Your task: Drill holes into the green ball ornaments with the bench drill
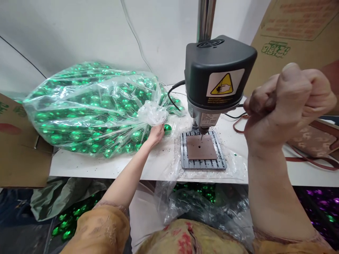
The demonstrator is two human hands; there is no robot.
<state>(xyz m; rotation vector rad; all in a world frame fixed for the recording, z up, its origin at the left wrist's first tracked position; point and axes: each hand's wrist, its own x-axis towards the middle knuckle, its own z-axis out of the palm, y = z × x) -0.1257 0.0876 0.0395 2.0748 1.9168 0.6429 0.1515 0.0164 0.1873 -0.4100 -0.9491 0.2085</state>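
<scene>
My left hand (157,133) reaches to the gathered mouth of a clear plastic bag (152,112) packed with shiny green faceted balls (76,135). Its fingers are curled, and whatever is in them is hidden. A single green ball (167,127) shows right beside the fingertips. Raised at the right, my right hand (288,102) is closed in a fist at the end of the feed handle of a black bench drill press (212,77); the grip itself is covered by the fingers. Below the drill bit (202,137) lies a brown square board (194,151) with one dark hole, on the slotted metal base (203,164).
Cardboard boxes stand at the left (23,148) and back right (299,38). A patterned bag (312,141) with a brown strap lies right of the drill. Clear plastic sheeting (201,208) and more green balls sit below the table edge. Dark crumbs dot the white tabletop (87,165).
</scene>
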